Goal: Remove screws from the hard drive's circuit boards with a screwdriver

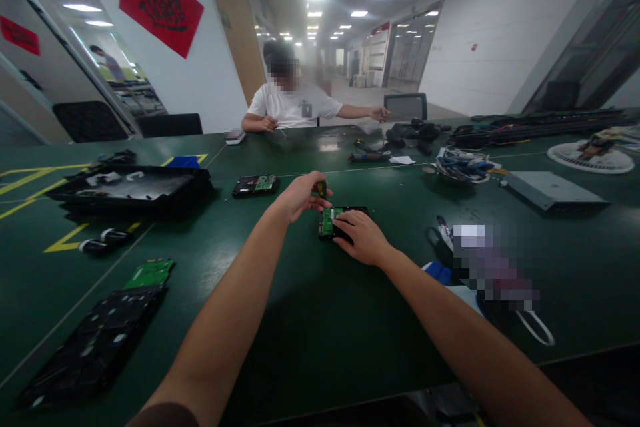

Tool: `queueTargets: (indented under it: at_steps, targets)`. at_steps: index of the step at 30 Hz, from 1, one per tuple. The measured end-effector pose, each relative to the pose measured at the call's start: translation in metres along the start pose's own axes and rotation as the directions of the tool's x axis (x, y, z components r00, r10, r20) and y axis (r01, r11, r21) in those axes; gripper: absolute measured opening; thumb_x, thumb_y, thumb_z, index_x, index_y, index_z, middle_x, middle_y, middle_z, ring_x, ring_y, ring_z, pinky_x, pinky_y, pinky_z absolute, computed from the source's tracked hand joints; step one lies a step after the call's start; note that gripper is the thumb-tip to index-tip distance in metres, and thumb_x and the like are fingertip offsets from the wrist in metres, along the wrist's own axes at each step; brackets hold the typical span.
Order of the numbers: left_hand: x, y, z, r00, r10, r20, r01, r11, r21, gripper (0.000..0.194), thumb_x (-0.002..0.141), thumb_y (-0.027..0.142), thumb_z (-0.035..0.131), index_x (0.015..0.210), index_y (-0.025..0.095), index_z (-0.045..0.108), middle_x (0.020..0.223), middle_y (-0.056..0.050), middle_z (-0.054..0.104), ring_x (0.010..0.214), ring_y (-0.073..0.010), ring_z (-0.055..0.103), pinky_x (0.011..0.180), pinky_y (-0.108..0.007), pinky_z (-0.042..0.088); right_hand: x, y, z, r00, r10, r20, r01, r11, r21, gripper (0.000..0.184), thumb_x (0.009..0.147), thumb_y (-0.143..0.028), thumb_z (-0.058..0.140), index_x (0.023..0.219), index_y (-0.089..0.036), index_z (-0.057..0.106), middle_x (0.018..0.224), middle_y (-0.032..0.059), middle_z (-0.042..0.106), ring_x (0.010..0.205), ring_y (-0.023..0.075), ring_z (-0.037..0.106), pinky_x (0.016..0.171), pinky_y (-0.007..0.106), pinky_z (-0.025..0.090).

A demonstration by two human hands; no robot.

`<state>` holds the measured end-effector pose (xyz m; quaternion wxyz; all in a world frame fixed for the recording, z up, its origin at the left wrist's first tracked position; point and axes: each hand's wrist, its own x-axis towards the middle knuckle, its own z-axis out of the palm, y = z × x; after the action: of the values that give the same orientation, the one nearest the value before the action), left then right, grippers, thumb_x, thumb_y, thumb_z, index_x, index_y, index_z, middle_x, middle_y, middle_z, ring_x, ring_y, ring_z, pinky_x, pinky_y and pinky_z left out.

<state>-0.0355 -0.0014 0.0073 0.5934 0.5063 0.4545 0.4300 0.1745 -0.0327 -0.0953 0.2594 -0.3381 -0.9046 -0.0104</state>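
Observation:
A hard drive (329, 223) with a green circuit board facing up lies on the table in front of me. My left hand (304, 197) is closed round a screwdriver (322, 189), whose dark handle with yellow marks stands upright above the drive's far left part; its tip is hidden. My right hand (364, 237) grips the drive from the right, fingers over its top and thumb at the near edge. Another hard drive (255, 185) lies farther back to the left. At the near left is a row of black drives (100, 327) with a loose green circuit board (151, 273) beyond it.
Left stands a black plastic tray (195, 181). To the right are a bowl of cables (461, 167), a flat grey metal case (554, 191) and a white round grille (575, 157). Across the green table (300, 347) sits a person in a white shirt (295, 107), near black cables (415, 133).

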Motion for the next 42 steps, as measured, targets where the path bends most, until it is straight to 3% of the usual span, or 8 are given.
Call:
queueTargets:
  at_steps: [7, 15, 20, 30, 36, 42]
  targets:
    - [0.0011, -0.0003, -0.0012, 0.996, 0.053, -0.068, -0.051, 0.999, 0.018, 0.027, 0.084, 0.038, 0.057, 0.091, 0.013, 0.064, 0.091, -0.013, 0.068, 0.063, -0.0189, 0.069, 0.055, -0.029, 0.049, 0.0003, 0.0003, 0.0003, 1.000, 0.003, 0.007, -0.003, 1.000, -0.007, 0.041, 0.095, -0.038, 0.060, 0.131, -0.019, 0.062, 0.129, 0.0137, 0.061, 0.123, 0.0298, 0.054, 0.111, 0.055, 0.038]
    - [-0.0004, 0.0002, 0.0011, 0.998, -0.012, 0.065, 0.014, 0.999, -0.035, 0.026, 0.084, 0.039, 0.057, 0.096, 0.016, 0.060, 0.096, -0.013, 0.071, 0.060, -0.0200, 0.069, 0.051, -0.029, 0.048, 0.0009, 0.0002, -0.0006, 1.000, -0.005, 0.012, 0.006, 1.000, -0.004, 0.041, 0.096, -0.038, 0.059, 0.131, -0.017, 0.061, 0.130, 0.0144, 0.061, 0.123, 0.0298, 0.054, 0.111, 0.055, 0.038]
    - [0.0019, -0.0020, -0.0006, 0.999, 0.047, -0.012, -0.047, 0.999, 0.007, 0.026, 0.086, 0.039, 0.056, 0.092, 0.014, 0.064, 0.093, -0.013, 0.068, 0.061, -0.0185, 0.069, 0.053, -0.028, 0.048, 0.0005, -0.0005, -0.0011, 1.000, 0.005, 0.008, -0.005, 1.000, -0.005, 0.040, 0.096, -0.039, 0.058, 0.131, -0.020, 0.062, 0.130, 0.0132, 0.060, 0.123, 0.0298, 0.054, 0.110, 0.055, 0.039]
    - [0.0015, -0.0001, -0.0027, 1.000, 0.003, 0.023, -0.002, 0.999, -0.055, 0.025, 0.084, 0.038, 0.057, 0.094, 0.016, 0.059, 0.095, -0.013, 0.071, 0.060, -0.0178, 0.068, 0.053, -0.028, 0.049, 0.0001, -0.0010, -0.0004, 1.000, 0.008, 0.000, -0.008, 1.000, -0.006, 0.041, 0.095, -0.039, 0.059, 0.132, -0.019, 0.061, 0.130, 0.0140, 0.060, 0.123, 0.0297, 0.054, 0.111, 0.056, 0.038]
    - [0.0052, -0.0035, -0.0076, 0.995, 0.095, -0.015, -0.094, 0.995, 0.015, 0.027, 0.084, 0.038, 0.058, 0.093, 0.015, 0.067, 0.091, -0.011, 0.068, 0.059, -0.0152, 0.066, 0.053, -0.026, 0.047, 0.0004, -0.0004, -0.0005, 1.000, 0.003, 0.007, -0.003, 1.000, -0.006, 0.041, 0.095, -0.038, 0.059, 0.132, -0.020, 0.061, 0.130, 0.0137, 0.061, 0.124, 0.0296, 0.053, 0.112, 0.056, 0.037]
    - [0.0027, -0.0007, -0.0036, 1.000, 0.000, 0.020, 0.001, 0.998, -0.057, 0.026, 0.085, 0.039, 0.056, 0.096, 0.015, 0.062, 0.092, -0.013, 0.071, 0.056, -0.0159, 0.065, 0.051, -0.027, 0.047, 0.0009, -0.0004, -0.0005, 1.000, -0.002, -0.003, 0.002, 1.000, 0.011, 0.040, 0.094, -0.038, 0.060, 0.131, -0.021, 0.062, 0.128, 0.0135, 0.062, 0.122, 0.0298, 0.054, 0.110, 0.055, 0.039]
